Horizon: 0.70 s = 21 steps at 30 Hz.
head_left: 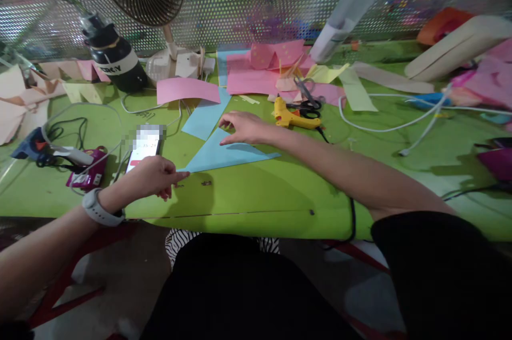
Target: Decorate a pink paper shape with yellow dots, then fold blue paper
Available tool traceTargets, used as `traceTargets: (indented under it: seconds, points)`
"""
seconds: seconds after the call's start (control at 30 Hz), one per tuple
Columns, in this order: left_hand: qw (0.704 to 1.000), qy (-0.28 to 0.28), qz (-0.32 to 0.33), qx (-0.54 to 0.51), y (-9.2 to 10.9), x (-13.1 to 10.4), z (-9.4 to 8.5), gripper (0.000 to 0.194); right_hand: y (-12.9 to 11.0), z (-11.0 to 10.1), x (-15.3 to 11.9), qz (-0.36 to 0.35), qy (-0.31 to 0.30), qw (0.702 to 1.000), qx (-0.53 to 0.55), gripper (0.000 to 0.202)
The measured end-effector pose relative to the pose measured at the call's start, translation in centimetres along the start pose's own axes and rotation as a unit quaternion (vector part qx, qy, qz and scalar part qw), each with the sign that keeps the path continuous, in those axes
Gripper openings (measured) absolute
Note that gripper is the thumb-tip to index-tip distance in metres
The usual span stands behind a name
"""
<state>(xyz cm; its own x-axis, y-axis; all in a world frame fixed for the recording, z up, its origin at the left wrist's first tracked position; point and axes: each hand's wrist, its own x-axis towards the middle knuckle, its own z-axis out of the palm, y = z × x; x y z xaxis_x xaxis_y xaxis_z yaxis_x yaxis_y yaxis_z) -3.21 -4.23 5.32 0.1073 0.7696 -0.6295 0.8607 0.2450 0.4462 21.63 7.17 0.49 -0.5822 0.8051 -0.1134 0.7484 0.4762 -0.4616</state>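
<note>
A sheet of light blue paper (228,154) lies on the green table in front of me, its outline roughly a triangle. At its left corner my left hand (158,176) has the index finger stretched out against the paper, while the other fingers hang loosely bent below. My right hand (242,128) is over the upper part of the sheet, thumb and fingers apart with nothing between them; whether it touches the paper I cannot tell. A lit phone (144,148) lies just beyond my left hand. Right of my right hand rests a yellow glue gun (294,117).
Scissors (310,99) lie behind the glue gun. Pink paper (252,80) is piled at the back, near a fan (168,57) and a dark bottle (116,57). A purple device (90,169) with cables stands left. A white cable (384,129) loops across the right.
</note>
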Motion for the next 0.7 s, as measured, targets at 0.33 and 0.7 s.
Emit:
traceTargets:
  seconds: [0.33, 0.7]
  points:
    - [0.991, -0.036, 0.074, -0.105, -1.5, -0.2, 1.8, 0.034, -0.5, 0.5, 1.5, 0.013, -0.064, 0.996, 0.053, 0.041]
    - [0.957, -0.053, 0.151, -0.240, 0.6, 2.2, 2.6, 0.051, 0.4, -2.2, -4.4, 0.093, 0.120, 0.827, 0.542, 0.042]
